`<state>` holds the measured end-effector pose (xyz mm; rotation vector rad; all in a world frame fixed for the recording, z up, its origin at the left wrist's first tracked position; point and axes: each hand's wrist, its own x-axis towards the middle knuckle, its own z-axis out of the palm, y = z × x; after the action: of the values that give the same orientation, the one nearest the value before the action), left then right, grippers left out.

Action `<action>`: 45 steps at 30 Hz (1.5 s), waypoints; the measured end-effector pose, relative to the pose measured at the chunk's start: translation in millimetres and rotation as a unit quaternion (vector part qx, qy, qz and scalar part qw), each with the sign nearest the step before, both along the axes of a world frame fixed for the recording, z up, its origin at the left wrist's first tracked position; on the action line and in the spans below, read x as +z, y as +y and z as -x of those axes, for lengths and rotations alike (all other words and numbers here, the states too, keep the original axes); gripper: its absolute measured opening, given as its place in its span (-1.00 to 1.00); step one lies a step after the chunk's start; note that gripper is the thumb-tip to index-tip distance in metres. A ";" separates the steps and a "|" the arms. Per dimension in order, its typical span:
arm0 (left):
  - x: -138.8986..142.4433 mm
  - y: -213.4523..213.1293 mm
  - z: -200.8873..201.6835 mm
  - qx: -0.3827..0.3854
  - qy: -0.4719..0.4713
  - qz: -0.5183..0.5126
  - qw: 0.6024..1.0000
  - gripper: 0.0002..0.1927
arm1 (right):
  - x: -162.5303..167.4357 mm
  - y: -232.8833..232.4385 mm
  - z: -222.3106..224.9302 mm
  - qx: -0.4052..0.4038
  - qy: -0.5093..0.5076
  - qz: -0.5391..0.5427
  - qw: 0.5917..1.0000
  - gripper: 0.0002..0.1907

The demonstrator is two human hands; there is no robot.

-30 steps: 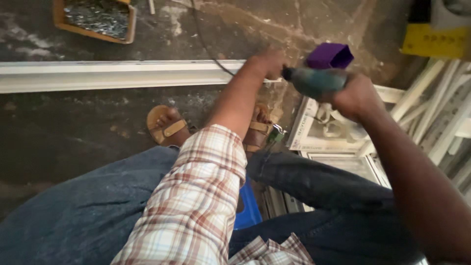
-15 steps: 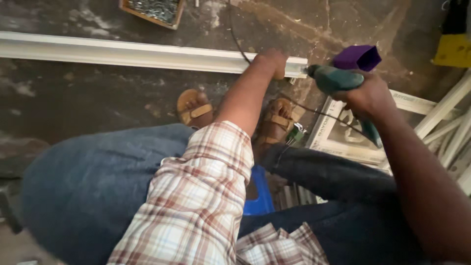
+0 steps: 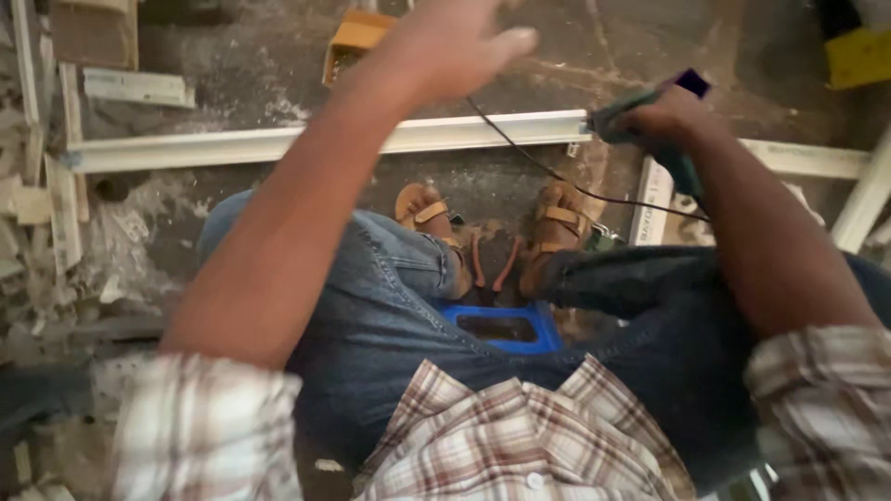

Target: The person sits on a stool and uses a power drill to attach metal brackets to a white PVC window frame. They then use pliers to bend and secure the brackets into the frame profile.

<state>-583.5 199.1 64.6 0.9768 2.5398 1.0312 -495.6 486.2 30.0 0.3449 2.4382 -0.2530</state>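
Note:
My left hand is raised in front of the camera, fingers loosely spread, holding nothing. My right hand grips a green corded power drill with a purple top, held over a long white frame profile that lies across the concrete floor. The drill's black cord trails over the floor toward my feet. I sit on a blue stool, in jeans and brown sandals.
An orange box stands on the floor beyond the profile. More white profiles and a frame lie at the right. Scraps and offcuts litter the left side. A yellow object sits at the top right.
My left hand has lifted off the white profile and risen toward the camera. The view has tilted down and widened; my right hand still holds the drill.

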 end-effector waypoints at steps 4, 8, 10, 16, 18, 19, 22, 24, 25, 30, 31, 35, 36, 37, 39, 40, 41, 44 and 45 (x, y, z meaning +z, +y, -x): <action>38.8 -86.4 -96.1 0.075 -0.064 -0.138 0.986 -0.52 | -9.4 11.2 -19.8 -0.104 0.087 0.052 0.989 -0.51; 28.5 -108.7 -114.9 0.170 -0.090 0.032 0.981 -0.52 | -16.3 19.9 -26.1 -0.132 0.090 0.025 0.987 -0.50; 14.8 -106.4 -112.3 0.191 -0.101 -0.008 0.976 -0.53 | -12.1 22.1 -23.1 -0.174 0.107 0.034 0.978 -0.50; -23.9 -96.3 -87.3 0.183 -0.035 -0.033 0.982 -0.60 | 23.5 3.4 -28.0 -0.308 0.176 0.249 0.901 -0.59; -39.4 -86.7 -75.5 0.188 -0.031 -0.010 0.982 -0.57 | 35.8 -13.5 -35.2 -0.314 0.194 0.281 0.886 -0.54; -48.0 -79.6 -69.6 0.194 -0.036 0.011 0.980 -0.53 | 41.0 -23.3 -36.1 -0.307 0.187 0.305 0.882 -0.53; -70.0 -59.3 -61.2 0.160 -0.107 0.106 0.976 -0.21 | 55.6 -52.5 -38.2 -0.257 0.181 0.358 0.879 -0.49; -79.3 -46.0 -64.2 0.145 -0.228 0.084 0.959 -0.04 | 60.9 -73.6 -43.2 -0.179 0.192 0.363 0.894 -0.48; -81.2 -39.8 -67.6 0.151 -0.310 0.024 0.939 0.00 | 63.4 -83.2 -46.5 -0.157 0.198 0.400 0.881 -0.42; -62.4 -35.3 -84.4 0.202 -0.555 -0.218 0.777 -0.01 | 75.0 -122.3 -69.4 0.004 0.250 0.376 0.892 -0.19; -56.3 -37.2 -89.2 0.206 -0.560 -0.237 0.767 -0.06 | 77.6 -125.3 -71.2 0.028 0.252 0.356 0.900 -0.17; -37.5 -34.9 -92.3 0.199 -0.597 -0.258 0.734 -0.17 | 78.4 -122.3 -58.4 0.004 0.202 0.336 0.920 -0.12; -35.6 -33.6 -90.3 0.183 -0.594 -0.243 0.745 -0.15 | 76.7 -116.8 -52.8 -0.033 0.172 0.346 0.922 -0.11; -34.7 -31.7 -88.0 0.167 -0.591 -0.230 0.755 -0.12 | 75.3 -108.1 -46.1 -0.092 0.162 0.362 0.913 -0.21; -36.8 -28.2 -84.0 0.150 -0.591 -0.211 0.764 -0.08 | 73.6 -83.0 -27.9 -0.207 0.141 0.391 0.886 -0.40; -39.5 -23.4 -81.5 0.145 -0.595 -0.204 0.764 -0.06 | 70.7 -71.6 -23.8 -0.206 0.194 0.400 0.872 -0.45; -42.7 -18.2 -78.9 0.139 -0.596 -0.197 0.766 -0.04 | 69.0 -58.0 -18.8 -0.204 0.249 0.408 0.855 -0.51; -55.2 -7.8 -88.5 0.067 -0.594 -0.187 0.779 -0.10 | 68.9 -6.6 7.4 -0.250 0.365 0.415 0.795 -0.51; -58.6 -3.4 -93.7 0.016 -0.546 -0.149 0.824 -0.21 | 65.6 7.6 16.4 -0.262 0.396 0.421 0.773 -0.52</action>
<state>-489.9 195.7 6.0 0.2068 1.4521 1.4503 -512.0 493.9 95.6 0.5658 2.5720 -2.0106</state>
